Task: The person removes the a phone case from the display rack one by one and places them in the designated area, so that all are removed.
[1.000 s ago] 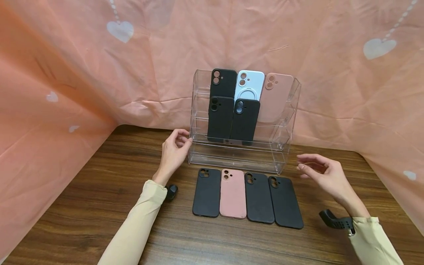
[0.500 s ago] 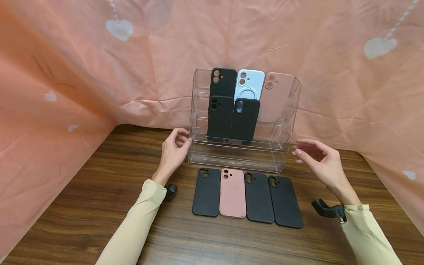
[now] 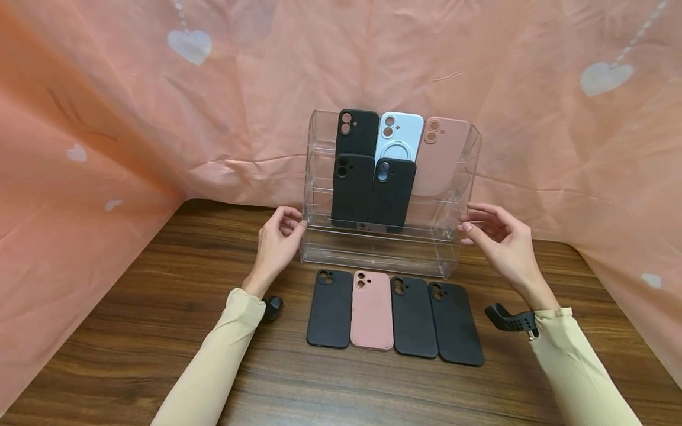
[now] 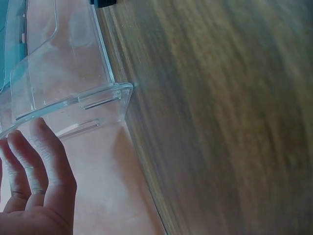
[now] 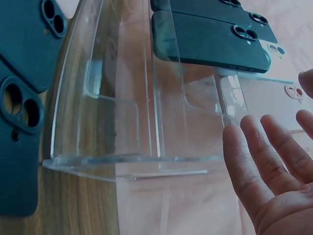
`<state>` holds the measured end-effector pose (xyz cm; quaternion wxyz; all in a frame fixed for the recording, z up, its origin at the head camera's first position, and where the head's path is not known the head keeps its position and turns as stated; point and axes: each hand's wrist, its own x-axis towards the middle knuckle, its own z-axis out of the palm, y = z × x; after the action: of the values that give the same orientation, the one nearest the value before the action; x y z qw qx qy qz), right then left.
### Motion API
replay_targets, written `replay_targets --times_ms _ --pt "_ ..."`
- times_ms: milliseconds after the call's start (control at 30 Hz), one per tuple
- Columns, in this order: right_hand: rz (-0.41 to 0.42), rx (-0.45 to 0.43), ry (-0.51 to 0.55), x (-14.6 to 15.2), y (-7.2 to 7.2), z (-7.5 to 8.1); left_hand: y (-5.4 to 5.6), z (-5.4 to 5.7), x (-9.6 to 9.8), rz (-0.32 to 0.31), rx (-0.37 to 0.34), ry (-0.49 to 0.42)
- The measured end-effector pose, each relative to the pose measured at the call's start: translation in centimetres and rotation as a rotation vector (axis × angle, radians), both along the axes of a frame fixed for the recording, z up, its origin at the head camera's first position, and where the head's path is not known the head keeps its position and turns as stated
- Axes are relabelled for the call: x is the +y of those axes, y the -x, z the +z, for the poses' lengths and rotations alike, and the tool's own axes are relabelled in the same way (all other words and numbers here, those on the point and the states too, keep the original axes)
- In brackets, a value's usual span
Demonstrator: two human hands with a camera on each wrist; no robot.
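Note:
A clear acrylic display stand with stepped tiers stands at the back of the table. Upright in its upper tier are a black phone case, a white phone case with a ring, and a pink phone case. Two more black cases, one a black phone case with an oval camera opening, lean in a lower tier. My left hand has loosely bent fingertips at the stand's left side panel. At the right side panel is my right hand, fingers extended, fingertips at or very near the plastic.
In front of the stand several phone cases lie flat in a row, among them a pink case and a black case at the right end. Pink curtain with white hearts hangs around the wooden table.
My right hand has moved left and forward, up to the stand's right side. The left hand stays by the left side, and the phone cases keep their places.

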<state>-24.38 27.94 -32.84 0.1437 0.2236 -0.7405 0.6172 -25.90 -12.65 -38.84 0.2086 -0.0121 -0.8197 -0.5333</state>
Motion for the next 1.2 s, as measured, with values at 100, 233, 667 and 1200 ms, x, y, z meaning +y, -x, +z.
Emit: replay_targets --times_ms 100,233,667,1200 --pt "-0.014 0.016 -0.009 -0.4 0.4 0.3 0.0 0.0 0.0 -0.006 -0.006 0.000" --pt "-0.016 0.036 -0.017 -0.9 0.9 0.6 0.1 0.0 0.0 -0.008 -0.005 0.003" --pt "0.002 0.055 -0.007 -2.8 2.1 1.7 -0.1 -0.1 0.0 -0.011 -0.010 0.000" --pt "-0.085 0.024 -0.098 -5.0 3.9 2.6 -0.1 -0.1 -0.1 -0.010 0.002 -0.005"
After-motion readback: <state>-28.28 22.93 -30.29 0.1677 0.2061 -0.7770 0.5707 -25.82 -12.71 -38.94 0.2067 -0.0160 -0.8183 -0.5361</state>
